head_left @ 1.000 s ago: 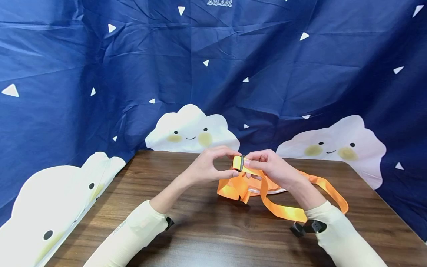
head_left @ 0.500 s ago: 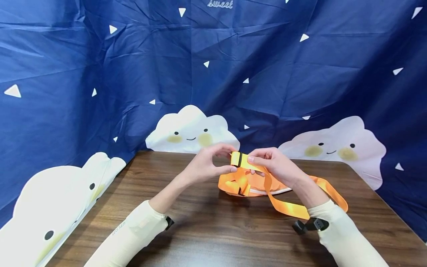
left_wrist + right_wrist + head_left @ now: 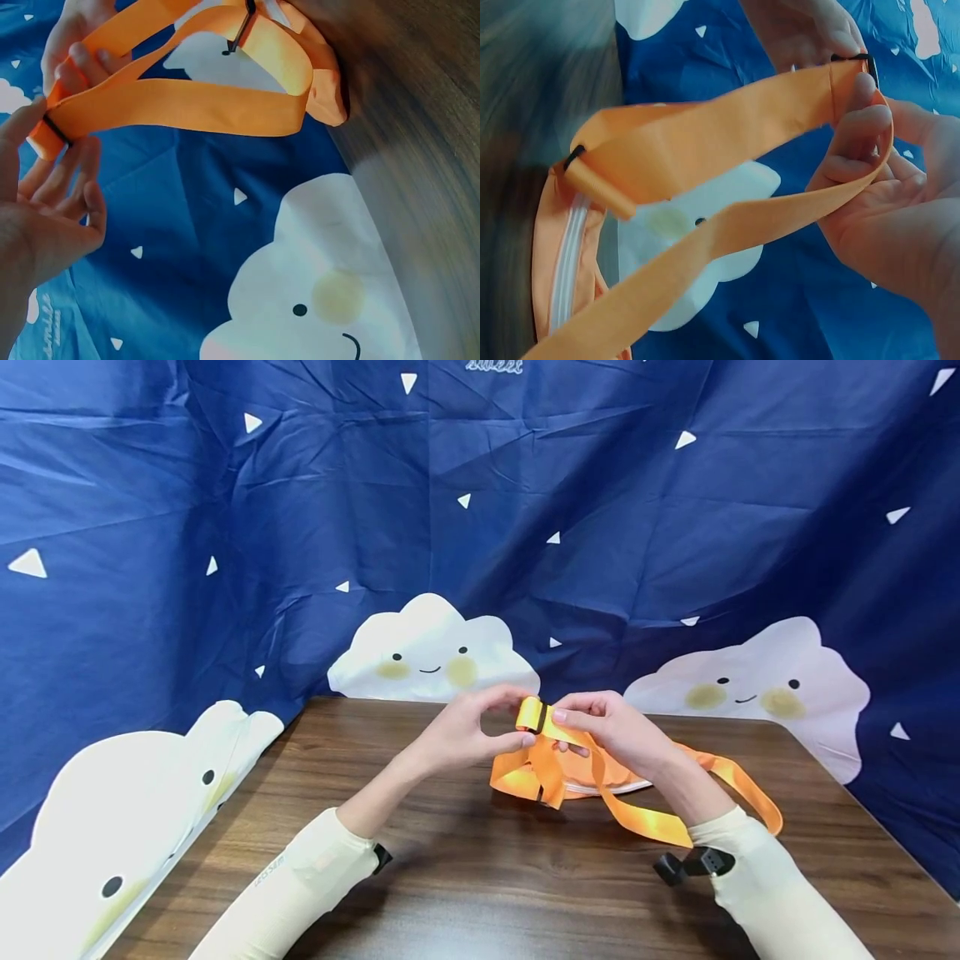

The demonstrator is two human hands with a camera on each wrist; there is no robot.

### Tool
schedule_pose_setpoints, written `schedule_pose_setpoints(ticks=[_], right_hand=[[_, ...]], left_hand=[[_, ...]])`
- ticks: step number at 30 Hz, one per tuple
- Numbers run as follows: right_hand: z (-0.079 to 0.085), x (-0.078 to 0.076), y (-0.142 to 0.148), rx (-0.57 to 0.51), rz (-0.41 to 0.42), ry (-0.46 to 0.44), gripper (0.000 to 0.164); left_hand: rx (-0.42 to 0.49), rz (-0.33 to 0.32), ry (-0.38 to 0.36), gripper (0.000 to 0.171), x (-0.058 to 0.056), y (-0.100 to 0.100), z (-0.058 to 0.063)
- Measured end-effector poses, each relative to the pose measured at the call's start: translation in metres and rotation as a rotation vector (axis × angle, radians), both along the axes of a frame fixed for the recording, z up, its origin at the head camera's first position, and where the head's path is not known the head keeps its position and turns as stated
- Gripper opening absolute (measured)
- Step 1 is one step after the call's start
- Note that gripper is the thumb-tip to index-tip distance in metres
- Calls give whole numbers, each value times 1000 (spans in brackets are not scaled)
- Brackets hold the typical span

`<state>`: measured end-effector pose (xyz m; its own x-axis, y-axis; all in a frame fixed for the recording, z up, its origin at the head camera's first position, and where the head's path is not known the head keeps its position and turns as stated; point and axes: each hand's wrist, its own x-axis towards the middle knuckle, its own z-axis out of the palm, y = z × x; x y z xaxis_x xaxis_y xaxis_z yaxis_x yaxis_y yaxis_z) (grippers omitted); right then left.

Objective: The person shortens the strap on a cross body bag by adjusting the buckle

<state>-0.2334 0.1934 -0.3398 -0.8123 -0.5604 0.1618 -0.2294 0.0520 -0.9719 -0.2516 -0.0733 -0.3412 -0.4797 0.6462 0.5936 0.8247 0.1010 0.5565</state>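
A person's left hand (image 3: 461, 731) grasps a black buckle (image 3: 542, 718) above a brown wooden table (image 3: 450, 877), its thumb tip toward 7 o'clock and fingertips toward 11. At the buckle's 3 o'clock, the right hand (image 3: 618, 735) pinches an orange strap (image 3: 645, 825), thumb laid on the near face. The strap passes through the buckle and folds into a short loop on the 9 o'clock side, between the left thumb and fingers. From the right hand one length droops toward 5 o'clock, reaching the right wrist; another bend shows past the forearm toward 4 o'clock.

An orange bag (image 3: 600, 768) lies on the table at 4 o'clock from the raised buckle, partly hidden by the right hand, a white zipper (image 3: 568, 262) along its near edge. A second black buckle (image 3: 574, 157) sits at the bag's 8 o'clock end. Cream sleeves (image 3: 300, 877) enter from 7 and 5 o'clock, a black device (image 3: 693, 864) at the right wrist. A blue curtain (image 3: 450, 543) with white triangles and smiling clouds (image 3: 433, 652) spans the 12 o'clock side.
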Motion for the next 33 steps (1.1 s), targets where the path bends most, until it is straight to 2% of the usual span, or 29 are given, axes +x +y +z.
schedule_pose_setpoints(ticks=[5, 11, 21, 27, 33], right_hand=[[-1, -4, 9, 16, -8, -18, 23], [-5, -6, 6, 25, 45, 15, 22], [-9, -4, 1, -126, 105, -57, 19], [-12, -2, -4, -94, 106, -54, 20], [-9, -2, -1, -84, 87, -61, 22]], left_hand=[[23, 35, -12, 44, 0, -3, 2], [5, 6, 3, 46, -2, -1, -2], [-10, -17, 22, 46, -2, 1, -4], [-32, -29, 60, 47, -1, 4, -5], [-38, 17, 66, 46, 2, 2, -2]])
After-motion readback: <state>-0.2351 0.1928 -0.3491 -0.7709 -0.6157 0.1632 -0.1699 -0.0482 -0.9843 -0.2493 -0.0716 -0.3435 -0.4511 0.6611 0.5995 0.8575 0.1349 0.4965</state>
